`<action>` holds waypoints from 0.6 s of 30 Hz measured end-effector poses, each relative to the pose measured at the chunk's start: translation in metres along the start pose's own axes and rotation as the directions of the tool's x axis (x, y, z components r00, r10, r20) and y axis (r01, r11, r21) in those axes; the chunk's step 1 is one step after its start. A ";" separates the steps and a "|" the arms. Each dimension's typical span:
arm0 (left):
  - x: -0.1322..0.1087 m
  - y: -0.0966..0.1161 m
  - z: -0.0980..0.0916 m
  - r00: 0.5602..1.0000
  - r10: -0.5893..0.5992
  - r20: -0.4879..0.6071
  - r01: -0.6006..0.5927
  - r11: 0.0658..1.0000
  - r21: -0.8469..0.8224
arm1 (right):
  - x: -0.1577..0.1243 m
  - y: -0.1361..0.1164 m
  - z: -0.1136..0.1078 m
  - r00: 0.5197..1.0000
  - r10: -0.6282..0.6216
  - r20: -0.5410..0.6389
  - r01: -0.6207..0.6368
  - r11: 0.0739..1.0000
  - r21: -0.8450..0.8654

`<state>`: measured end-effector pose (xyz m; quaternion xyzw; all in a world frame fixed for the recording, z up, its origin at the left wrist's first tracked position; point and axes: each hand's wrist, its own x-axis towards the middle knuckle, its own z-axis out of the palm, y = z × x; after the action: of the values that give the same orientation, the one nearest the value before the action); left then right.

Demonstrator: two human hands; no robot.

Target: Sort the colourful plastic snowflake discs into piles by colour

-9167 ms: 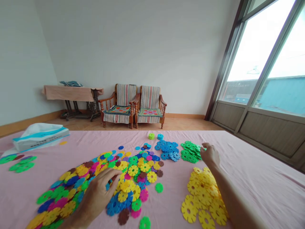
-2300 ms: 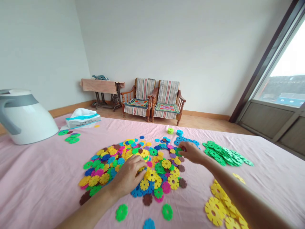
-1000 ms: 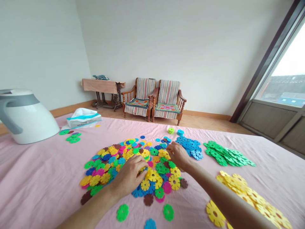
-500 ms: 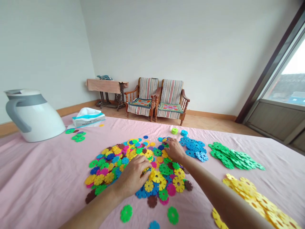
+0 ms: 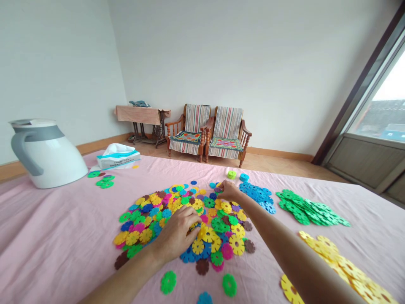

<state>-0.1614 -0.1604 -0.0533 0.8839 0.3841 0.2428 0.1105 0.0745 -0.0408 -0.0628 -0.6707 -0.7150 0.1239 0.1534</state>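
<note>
A mixed heap of notched plastic flower discs (image 5: 177, 204) in several colours lies spread on the pink tablecloth. My left hand (image 5: 181, 228) rests on the near middle of the heap, fingers curled in towards the thumb beside some yellow discs (image 5: 207, 233). Whatever is within those fingers is mostly hidden. At the heap's far right edge my right hand (image 5: 230, 191) has its fingertips drawn together and pointing down among small discs. A dark blue disc (image 5: 213, 196) lies just left of it. The hand itself hides what its fingertips hold, if anything.
Sorted piles of blue discs (image 5: 257, 194), green discs (image 5: 311, 207) and yellow discs (image 5: 344, 268) lie to the right. Two small stacks, lime (image 5: 231, 175) and blue (image 5: 244, 177), stand behind. A white jug (image 5: 57, 158) and tissue box (image 5: 118, 158) stand at left.
My right hand has shifted slightly, its fingers drawing closer together at the heap's far right edge. My left hand stays in place on the heap.
</note>
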 end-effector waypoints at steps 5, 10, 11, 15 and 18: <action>0.001 -0.002 0.000 1.000 -0.010 -0.004 0.010 1.000 -0.004 | -0.012 -0.006 0.000 1.000 -0.008 0.015 0.009 1.000 -0.021; 0.000 -0.002 0.000 1.000 -0.014 -0.016 0.013 1.000 -0.002 | -0.046 0.002 -0.007 0.990 -0.081 -0.111 0.086 0.996 0.034; 0.000 -0.002 0.000 1.000 -0.010 -0.016 0.010 1.000 -0.002 | -0.053 0.010 -0.011 0.987 -0.076 -0.141 0.084 0.995 0.053; -0.001 -0.002 0.001 1.000 -0.005 -0.016 0.005 1.000 0.001 | -0.075 0.062 -0.033 0.973 0.033 -0.230 0.004 0.987 0.158; 0.000 -0.002 0.001 1.000 -0.009 -0.012 0.009 1.000 0.000 | -0.090 0.111 -0.049 0.954 0.152 -0.260 -0.082 0.962 0.261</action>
<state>-0.1623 -0.1586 -0.0549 0.8807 0.3889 0.2476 0.1091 0.2007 -0.1245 -0.0647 -0.6985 -0.6243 0.1254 0.3267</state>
